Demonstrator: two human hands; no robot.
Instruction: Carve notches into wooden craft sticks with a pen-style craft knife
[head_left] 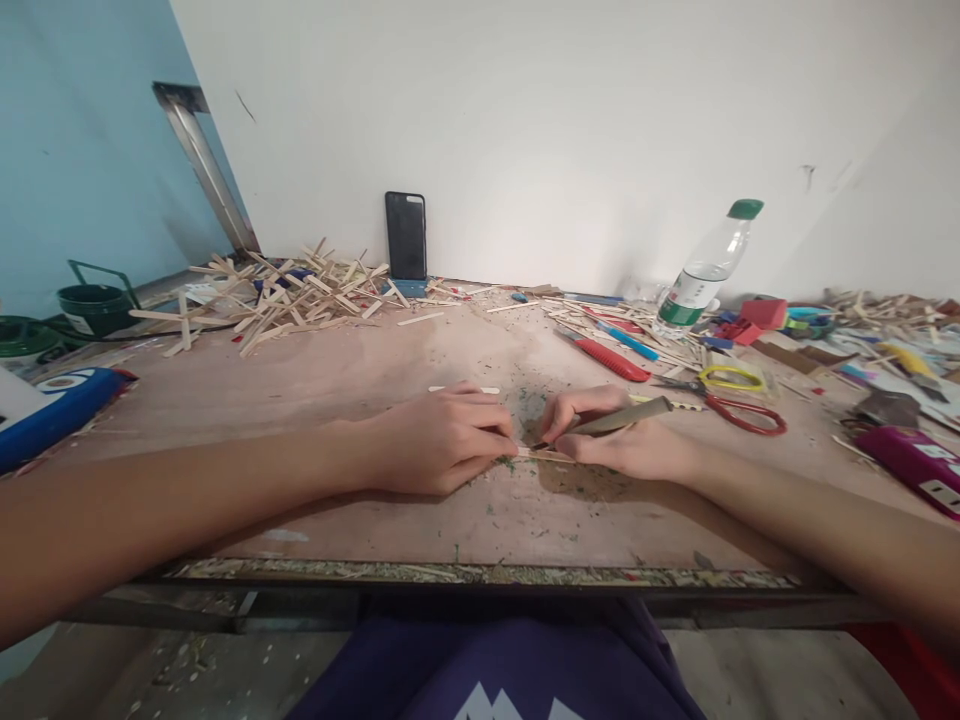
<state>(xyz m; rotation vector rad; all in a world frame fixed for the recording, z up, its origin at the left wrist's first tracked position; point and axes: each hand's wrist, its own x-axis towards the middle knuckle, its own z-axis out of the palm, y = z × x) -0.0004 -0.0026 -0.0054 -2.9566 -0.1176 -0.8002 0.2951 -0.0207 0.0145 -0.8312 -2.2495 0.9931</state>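
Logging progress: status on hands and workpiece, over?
Left hand holding thin wooden strip. Right hand holding flat tool at it. Red cutter beyond, clear of strip.

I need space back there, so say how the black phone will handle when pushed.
The phone may topple easily, standing tall and narrow on its blue base. Its flat slab shape suggests it won't bend, and the smooth-looking back could feel slippery.
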